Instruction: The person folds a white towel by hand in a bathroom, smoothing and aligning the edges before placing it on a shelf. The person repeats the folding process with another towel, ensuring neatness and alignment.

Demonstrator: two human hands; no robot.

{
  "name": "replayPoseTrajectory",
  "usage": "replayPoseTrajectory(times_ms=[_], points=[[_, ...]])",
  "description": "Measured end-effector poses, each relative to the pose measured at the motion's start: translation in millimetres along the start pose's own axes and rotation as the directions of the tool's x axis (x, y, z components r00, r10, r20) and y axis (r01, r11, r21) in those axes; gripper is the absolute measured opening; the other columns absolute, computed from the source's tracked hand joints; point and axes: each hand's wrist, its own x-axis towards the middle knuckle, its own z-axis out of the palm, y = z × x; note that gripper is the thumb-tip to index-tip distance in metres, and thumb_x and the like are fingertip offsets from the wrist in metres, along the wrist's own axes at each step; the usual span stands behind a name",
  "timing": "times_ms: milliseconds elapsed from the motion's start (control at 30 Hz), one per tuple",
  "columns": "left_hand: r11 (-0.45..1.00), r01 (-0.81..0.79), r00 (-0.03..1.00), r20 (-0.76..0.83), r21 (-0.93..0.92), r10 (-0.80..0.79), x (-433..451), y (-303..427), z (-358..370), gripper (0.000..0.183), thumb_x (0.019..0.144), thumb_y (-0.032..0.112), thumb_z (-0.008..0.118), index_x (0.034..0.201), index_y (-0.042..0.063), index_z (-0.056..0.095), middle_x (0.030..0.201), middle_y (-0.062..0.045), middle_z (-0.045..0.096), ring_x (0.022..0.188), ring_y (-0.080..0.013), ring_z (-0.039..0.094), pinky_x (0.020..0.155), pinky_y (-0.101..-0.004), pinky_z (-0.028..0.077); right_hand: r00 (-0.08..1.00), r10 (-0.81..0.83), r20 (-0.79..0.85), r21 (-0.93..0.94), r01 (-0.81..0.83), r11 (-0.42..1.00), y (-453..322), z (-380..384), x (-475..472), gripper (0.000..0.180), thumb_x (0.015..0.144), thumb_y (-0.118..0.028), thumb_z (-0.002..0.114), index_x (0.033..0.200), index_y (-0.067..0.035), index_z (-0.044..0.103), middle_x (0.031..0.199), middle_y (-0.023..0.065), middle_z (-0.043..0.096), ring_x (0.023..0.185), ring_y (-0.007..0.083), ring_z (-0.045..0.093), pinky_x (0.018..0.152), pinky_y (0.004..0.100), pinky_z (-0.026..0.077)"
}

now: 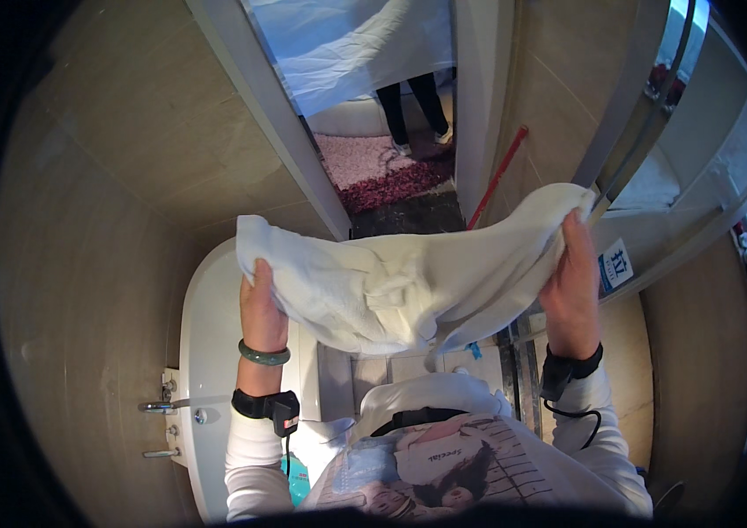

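A white cloth, likely a towel [393, 284], hangs stretched between my two hands, sagging and creased in the middle. My left hand [262, 313] pinches its left corner, thumb on top, and wears a green bangle [264, 354] at the wrist. At the right end, my right hand [573, 290] grips the cloth's raised corner. The fingers of both hands are largely hidden behind the fabric. Below the cloth's left part lies the white bathtub [215, 343].
A chrome tap [157, 407] sits at the tub's left rim. To the right stands a glass door [664, 264] with a sign [614, 265]. A red pole [499, 175] leans by the doorway. Beyond it, a person's legs [413, 109] stand near a pink rug [373, 158].
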Motion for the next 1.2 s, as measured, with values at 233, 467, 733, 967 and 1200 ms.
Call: replayPoseTrajectory(times_ms=[233,467,733,967,1200], points=[[0.963,-0.191,0.981,-0.001,0.190,0.195,16,51,27,0.042,0.101,0.029,0.049,0.131,-0.001,0.049,0.122,-0.009,0.060,0.111,-0.0190,0.058,0.098,-0.0320,0.043,0.998,-0.038,0.040,0.044,0.037,0.998,-15,3,20,0.034,0.099,-0.026,0.051,0.125,-0.003,0.052,0.116,0.0076,0.062,0.106,0.0199,0.060,0.096,0.0361,0.046],[0.996,-0.089,0.995,0.032,-0.022,0.090,23,141,10,0.039,0.101,0.031,0.049,0.125,0.001,0.053,0.115,-0.010,0.063,0.102,-0.0208,0.063,0.090,-0.0345,0.051,0.994,-0.108,0.025,0.108,0.105,0.989,-50,-4,19,0.033,0.099,-0.023,0.053,0.125,-0.002,0.054,0.122,0.0114,0.062,0.113,0.0219,0.059,0.100,0.0380,0.046],[1.000,0.005,0.983,0.184,0.025,-0.009,26,132,20,0.032,0.100,0.028,0.051,0.117,0.002,0.058,0.106,-0.008,0.066,0.096,-0.0184,0.064,0.086,-0.0327,0.052,0.997,0.025,0.075,0.215,-0.041,0.976,-43,39,-8,0.036,0.100,-0.024,0.052,0.129,-0.003,0.052,0.122,0.0124,0.062,0.112,0.0251,0.061,0.097,0.0402,0.050],[0.993,0.121,0.922,0.370,0.009,-0.116,-22,47,126,0.028,0.100,0.018,0.050,0.122,0.001,0.055,0.109,-0.004,0.063,0.097,-0.0094,0.057,0.083,-0.0262,0.047,0.904,0.257,0.343,0.081,-0.301,0.950,25,123,-50,0.035,0.102,-0.028,0.046,0.130,-0.007,0.049,0.120,0.0044,0.059,0.109,0.0155,0.057,0.095,0.0325,0.045],[0.976,-0.155,0.926,0.368,0.151,0.090,-50,28,138,0.030,0.098,0.013,0.052,0.125,0.001,0.047,0.109,-0.005,0.059,0.100,-0.0103,0.054,0.087,-0.0273,0.045,0.941,0.201,0.273,0.024,-0.215,0.976,62,121,-66,0.035,0.103,-0.023,0.046,0.134,-0.006,0.049,0.123,0.0024,0.057,0.112,0.0111,0.053,0.097,0.0294,0.042]])
